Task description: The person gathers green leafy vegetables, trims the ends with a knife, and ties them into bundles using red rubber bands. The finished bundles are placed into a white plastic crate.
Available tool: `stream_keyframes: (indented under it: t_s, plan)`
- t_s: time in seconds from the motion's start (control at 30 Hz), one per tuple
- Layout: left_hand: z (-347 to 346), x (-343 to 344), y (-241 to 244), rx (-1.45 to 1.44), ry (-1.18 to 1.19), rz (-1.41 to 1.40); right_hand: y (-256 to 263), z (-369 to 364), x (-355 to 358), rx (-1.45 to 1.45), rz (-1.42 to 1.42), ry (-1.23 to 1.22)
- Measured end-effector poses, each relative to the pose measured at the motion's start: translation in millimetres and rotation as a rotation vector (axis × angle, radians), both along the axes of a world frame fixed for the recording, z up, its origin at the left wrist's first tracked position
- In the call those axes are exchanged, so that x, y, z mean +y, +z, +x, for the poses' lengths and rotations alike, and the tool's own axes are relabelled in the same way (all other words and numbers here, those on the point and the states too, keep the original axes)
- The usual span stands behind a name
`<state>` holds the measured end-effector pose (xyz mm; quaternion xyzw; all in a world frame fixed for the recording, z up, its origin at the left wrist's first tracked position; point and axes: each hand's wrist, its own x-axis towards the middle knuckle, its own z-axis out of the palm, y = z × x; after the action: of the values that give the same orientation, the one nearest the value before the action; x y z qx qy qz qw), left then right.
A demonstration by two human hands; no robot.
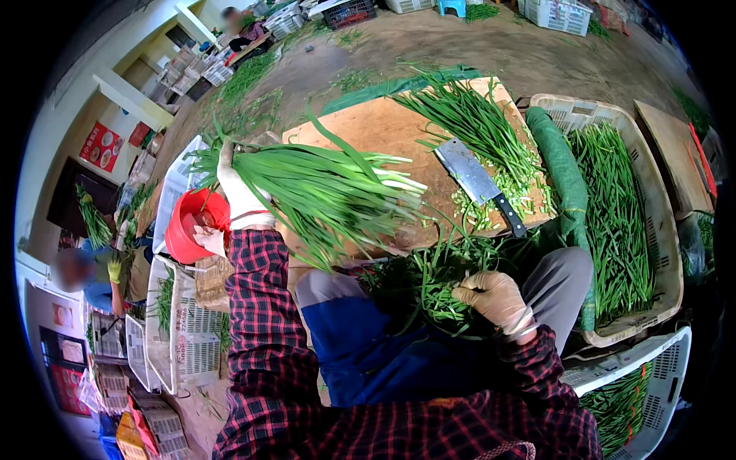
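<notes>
My left hand, gloved in white, grips a large bunch of garlic chives over the left part of a wooden board. The pale stem ends point right. My right hand, in a pale glove, is over my lap at loose green leaves; its fingers are bent, and whether they pinch any leaves is unclear. A cleaver with a black handle lies on the board, beside a second pile of chives and chopped stem pieces.
A rolled green cloth lies along a plastic crate full of chives at the right. Another crate stands below it. At the left are a red bucket and white crates. A co-worker handles greens at the far left.
</notes>
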<state>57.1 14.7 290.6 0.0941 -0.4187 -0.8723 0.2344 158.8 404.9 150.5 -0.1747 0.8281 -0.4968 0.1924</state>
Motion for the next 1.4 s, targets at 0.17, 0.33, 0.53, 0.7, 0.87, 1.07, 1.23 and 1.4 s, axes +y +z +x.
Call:
stream_keyframes:
  t_s: [0.17, 0.33, 0.53, 0.7, 0.87, 1.07, 1.23, 1.4]
  plan:
    - [-11, 7, -1, 0.016, 0.054, 0.145, 64, -11, -31, 0.843, 0.061, -0.398]
    - [-19, 13, 4, -0.058, -0.013, 0.103, 98, -39, -55, 0.990, 0.074, -0.244]
    - [-16, 6, 7, -0.031, 0.056, 0.022, 49, -20, -10, 0.528, -0.130, -0.212]
    - [-25, 15, 7, -0.014, 0.018, 0.059, 36, -29, -42, 0.006, -0.463, -0.115]
    - [-19, 25, 10, 0.079, -0.051, -0.049, 33, -48, -78, -0.408, -1.107, -0.277]
    - [-24, 23, 7, 0.063, -0.088, 0.073, 27, -52, -82, -0.318, -1.114, -0.226]
    - [-31, 26, -8, -0.065, 0.036, 0.046, 18, -47, -78, -0.283, -1.195, -0.407]
    - [-31, 37, -28, -0.078, -0.043, 0.253, 7, -30, -62, -0.348, -1.110, -0.339]
